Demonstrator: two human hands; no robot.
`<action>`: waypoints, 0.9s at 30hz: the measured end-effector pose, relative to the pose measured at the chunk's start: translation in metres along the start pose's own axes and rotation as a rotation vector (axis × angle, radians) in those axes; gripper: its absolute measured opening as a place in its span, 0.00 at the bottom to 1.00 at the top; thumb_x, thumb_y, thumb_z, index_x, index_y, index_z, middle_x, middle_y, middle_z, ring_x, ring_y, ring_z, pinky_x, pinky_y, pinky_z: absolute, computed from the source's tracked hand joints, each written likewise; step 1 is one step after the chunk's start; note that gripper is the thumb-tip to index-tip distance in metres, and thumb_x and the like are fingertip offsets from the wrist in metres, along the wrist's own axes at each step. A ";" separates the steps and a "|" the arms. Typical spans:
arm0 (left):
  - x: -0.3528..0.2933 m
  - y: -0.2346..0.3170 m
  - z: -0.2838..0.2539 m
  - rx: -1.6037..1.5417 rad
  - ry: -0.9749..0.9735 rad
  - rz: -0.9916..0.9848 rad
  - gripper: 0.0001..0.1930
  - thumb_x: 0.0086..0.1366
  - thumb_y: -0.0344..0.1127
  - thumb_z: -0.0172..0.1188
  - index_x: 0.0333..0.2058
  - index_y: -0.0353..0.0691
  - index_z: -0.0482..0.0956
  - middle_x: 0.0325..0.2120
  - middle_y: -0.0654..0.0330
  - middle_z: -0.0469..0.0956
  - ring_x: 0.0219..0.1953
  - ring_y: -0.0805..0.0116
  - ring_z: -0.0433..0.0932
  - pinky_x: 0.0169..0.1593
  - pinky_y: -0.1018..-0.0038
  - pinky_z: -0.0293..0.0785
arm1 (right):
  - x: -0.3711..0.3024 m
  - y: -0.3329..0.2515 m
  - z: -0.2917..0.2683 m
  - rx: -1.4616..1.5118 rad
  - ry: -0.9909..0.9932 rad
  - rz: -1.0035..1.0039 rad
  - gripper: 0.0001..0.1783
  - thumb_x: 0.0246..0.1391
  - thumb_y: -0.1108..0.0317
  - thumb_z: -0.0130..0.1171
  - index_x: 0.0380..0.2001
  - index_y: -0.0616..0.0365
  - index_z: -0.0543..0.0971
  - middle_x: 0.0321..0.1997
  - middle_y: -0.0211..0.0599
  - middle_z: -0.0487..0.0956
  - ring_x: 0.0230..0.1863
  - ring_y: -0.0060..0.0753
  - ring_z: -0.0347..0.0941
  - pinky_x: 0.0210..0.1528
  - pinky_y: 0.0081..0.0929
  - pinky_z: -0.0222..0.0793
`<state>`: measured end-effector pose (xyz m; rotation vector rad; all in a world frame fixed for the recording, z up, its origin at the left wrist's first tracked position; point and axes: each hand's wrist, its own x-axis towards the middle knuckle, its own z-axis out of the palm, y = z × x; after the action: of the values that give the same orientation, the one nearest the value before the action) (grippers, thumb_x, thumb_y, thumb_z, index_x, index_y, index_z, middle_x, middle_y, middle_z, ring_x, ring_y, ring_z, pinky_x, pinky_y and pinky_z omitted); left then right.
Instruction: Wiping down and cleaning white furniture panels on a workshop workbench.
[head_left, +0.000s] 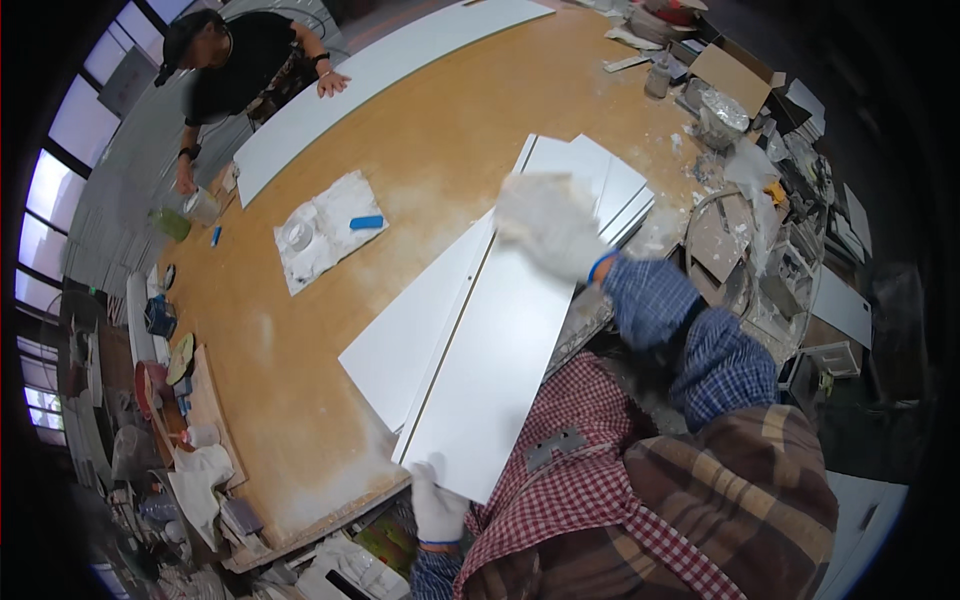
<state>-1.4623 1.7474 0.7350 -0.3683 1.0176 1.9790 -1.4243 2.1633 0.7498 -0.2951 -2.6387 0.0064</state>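
We curled our gloved left hand point(437, 505) around the near end of the white panel point(500, 340) to steady it on the counter point(440, 150), while our right hand point(548, 222) pressed flat, fingers spread, on its far end.

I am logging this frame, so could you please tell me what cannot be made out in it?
- Right hand: motion-blurred in the head view; its grip on the white panel is unclear.
- Left hand: fingers partly hidden behind the panel's near edge.
- Clutter along the table's far right rim: too small to identify.
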 end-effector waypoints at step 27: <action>-0.005 0.008 -0.058 1.105 -0.168 0.239 0.16 0.71 0.33 0.53 0.53 0.32 0.79 0.50 0.50 0.82 0.51 0.58 0.81 0.58 0.64 0.74 | -0.004 -0.047 -0.032 0.333 -0.264 -0.095 0.16 0.51 0.59 0.58 0.37 0.61 0.78 0.47 0.48 0.77 0.55 0.46 0.74 0.58 0.46 0.68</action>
<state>-1.4731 1.6978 0.7060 0.5344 1.8891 1.3112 -1.4157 2.1146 0.7794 -0.0583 -2.8466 0.4782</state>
